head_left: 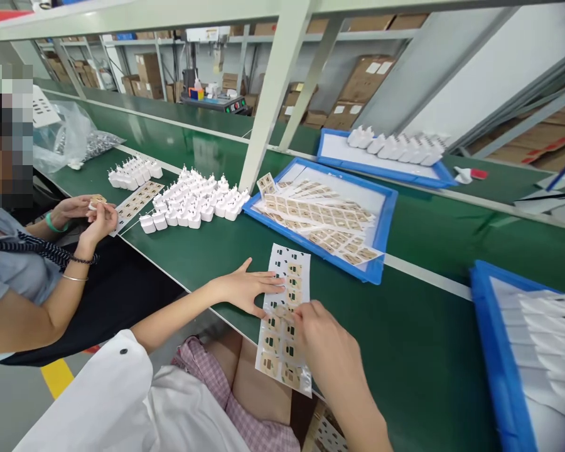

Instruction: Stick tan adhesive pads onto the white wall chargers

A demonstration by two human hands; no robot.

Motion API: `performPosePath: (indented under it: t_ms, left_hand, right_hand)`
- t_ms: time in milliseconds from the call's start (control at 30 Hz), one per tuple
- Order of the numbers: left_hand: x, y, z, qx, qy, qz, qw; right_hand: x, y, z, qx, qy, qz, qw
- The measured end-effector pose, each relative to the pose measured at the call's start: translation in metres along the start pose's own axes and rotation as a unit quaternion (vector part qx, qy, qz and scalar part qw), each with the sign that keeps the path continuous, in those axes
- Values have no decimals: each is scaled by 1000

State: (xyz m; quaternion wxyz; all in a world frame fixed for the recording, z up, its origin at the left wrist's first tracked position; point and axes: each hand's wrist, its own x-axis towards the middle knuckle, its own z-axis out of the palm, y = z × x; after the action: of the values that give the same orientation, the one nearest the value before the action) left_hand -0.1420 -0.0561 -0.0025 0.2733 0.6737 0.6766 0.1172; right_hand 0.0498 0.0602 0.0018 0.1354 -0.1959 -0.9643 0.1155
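Note:
A white sheet with rows of tan stickers (294, 271) lies at the bench's front edge, its lower end reaching over the edge. Across its left side my left hand (247, 289) lies flat with fingers spread, holding nothing. My right hand (327, 339) is over the sheet's right side, thumb and forefinger pinched together at a sticker near the middle; what sits between the fingertips is too small to make out. Several stickers remain on the lower half, while parts of the upper left show only small dark marks.
Behind the sheet, a blue tray (381, 232) holds more sticker sheets. White plug-like parts (193, 201) stand to the left. Another blue tray (487, 326) is at right. A person's hands (96, 216) work at far left. A metal post (275, 94) rises behind.

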Motion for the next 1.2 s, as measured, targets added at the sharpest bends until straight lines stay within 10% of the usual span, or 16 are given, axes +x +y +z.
performPosePath:
  t_ms: [100, 200, 333, 600, 767, 1033, 1200]
  left_hand:
    - [-14, -5, -3, 4, 53, 23, 998]
    - [-55, -25, -14, 66, 251, -72, 963]
    - [-124, -68, -40, 118, 508, -384, 762]
    - [-177, -108, -58, -85, 612, -347, 705]
    - [-171, -63, -16, -278, 632, -236, 684]
    - [-52, 73, 82, -589, 507, -29, 629]
    - [-41, 110, 88, -564, 363, 112, 734]
  right_hand:
    - [-11, 2, -6, 180, 49, 81, 979]
    - [-21, -1, 8, 393, 48, 182, 900]
    - [-33, -6, 39, 515, 43, 293, 805]
    - [-38, 0, 49, 577, 101, 303, 752]
    - [-35, -10, 39, 633, 165, 302, 694]
    - [-42, -91, -20, 771, 203, 217, 564]
    - [-55, -91, -42, 736, 308, 202, 567]
